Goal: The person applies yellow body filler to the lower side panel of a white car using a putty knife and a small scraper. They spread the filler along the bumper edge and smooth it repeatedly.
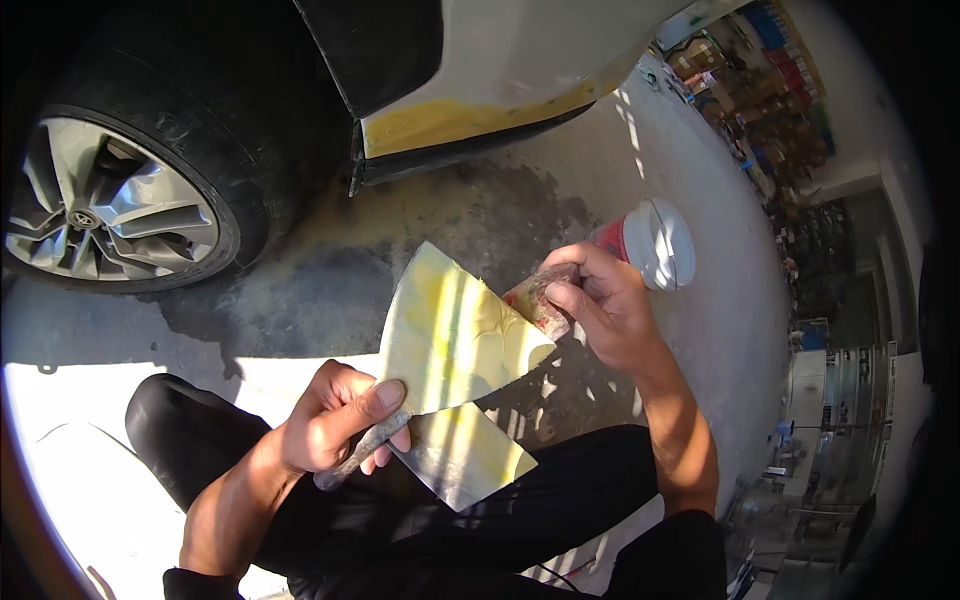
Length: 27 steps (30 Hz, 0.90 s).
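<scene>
My left hand (340,415) is closed, its thumb pressing on a broad plate (450,335) smeared with pale yellow putty. A second, smaller putty-coated blade (468,462) sticks out beneath the plate. From the same grip a grimy handle (360,455) points down; which blade it belongs to I cannot tell. On the right, my right hand (605,305) pinches a putty knife by its crusted, red-stained handle (553,300). Its working edge meets the plate's right side, partly hidden there. Stripes of sunlight cross the putty.
A car wheel (130,200) stands at the upper left. Beside it, the grey body panel has a yellow puttied lower edge (470,118). Beyond my right hand is a white-lidded tub (662,245) on the stained concrete floor (300,300). Cluttered shelves (770,100) line the far right.
</scene>
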{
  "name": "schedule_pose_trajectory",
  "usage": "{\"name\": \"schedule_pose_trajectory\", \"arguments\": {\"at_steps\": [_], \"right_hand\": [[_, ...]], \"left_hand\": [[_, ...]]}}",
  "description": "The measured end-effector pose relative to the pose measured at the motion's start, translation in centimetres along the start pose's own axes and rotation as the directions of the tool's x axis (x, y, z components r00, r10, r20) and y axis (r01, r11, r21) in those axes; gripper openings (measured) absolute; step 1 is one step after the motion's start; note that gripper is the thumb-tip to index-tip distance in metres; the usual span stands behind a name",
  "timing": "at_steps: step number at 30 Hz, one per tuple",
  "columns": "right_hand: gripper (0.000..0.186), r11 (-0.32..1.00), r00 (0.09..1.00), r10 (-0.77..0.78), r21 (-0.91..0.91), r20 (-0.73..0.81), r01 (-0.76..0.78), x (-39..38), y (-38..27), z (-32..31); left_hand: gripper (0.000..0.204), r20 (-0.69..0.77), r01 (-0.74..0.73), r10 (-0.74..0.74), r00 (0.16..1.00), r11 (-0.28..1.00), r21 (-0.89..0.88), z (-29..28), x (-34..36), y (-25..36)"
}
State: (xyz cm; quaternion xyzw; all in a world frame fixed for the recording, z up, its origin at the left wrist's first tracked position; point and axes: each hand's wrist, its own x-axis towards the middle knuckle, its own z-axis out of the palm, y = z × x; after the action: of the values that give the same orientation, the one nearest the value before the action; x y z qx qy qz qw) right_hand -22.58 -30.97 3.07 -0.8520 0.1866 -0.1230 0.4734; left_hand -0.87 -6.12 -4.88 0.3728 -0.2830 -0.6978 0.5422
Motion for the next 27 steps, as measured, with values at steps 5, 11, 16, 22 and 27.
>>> {"name": "schedule_pose_trajectory", "arguments": {"at_steps": [5,11,16,22,27], "right_hand": [[0.020,0.974,0.957,-0.096,0.173,-0.274,0.147,-0.1,-1.1,0.8],[0.018,0.976,0.969,-0.142,0.136,-0.203,0.172,-1.7,-2.0,1.3],[0.017,0.999,0.997,0.029,-0.010,-0.071,-0.030,-2.3,-2.6,-0.8],[0.019,0.983,0.933,-0.087,0.121,-0.350,0.137,-2.5,-2.2,0.2],[0.019,0.986,0.941,-0.139,0.040,-0.308,0.159,-3.2,-3.2,1.1]], "left_hand": [[0.054,0.015,0.082,-0.082,0.997,0.996,0.017,0.5,0.4,-0.8],[0.052,-0.006,0.074,-0.074,0.997,0.997,0.012,0.9,0.5,-0.7],[0.056,-0.079,0.009,-0.006,0.997,0.999,0.038,0.9,0.4,-0.7],[0.055,-0.104,0.037,-0.027,0.994,0.995,0.091,1.7,0.6,-0.5],[0.052,-0.090,0.031,-0.021,0.996,0.994,0.107,2.1,0.7,-1.3]]}}
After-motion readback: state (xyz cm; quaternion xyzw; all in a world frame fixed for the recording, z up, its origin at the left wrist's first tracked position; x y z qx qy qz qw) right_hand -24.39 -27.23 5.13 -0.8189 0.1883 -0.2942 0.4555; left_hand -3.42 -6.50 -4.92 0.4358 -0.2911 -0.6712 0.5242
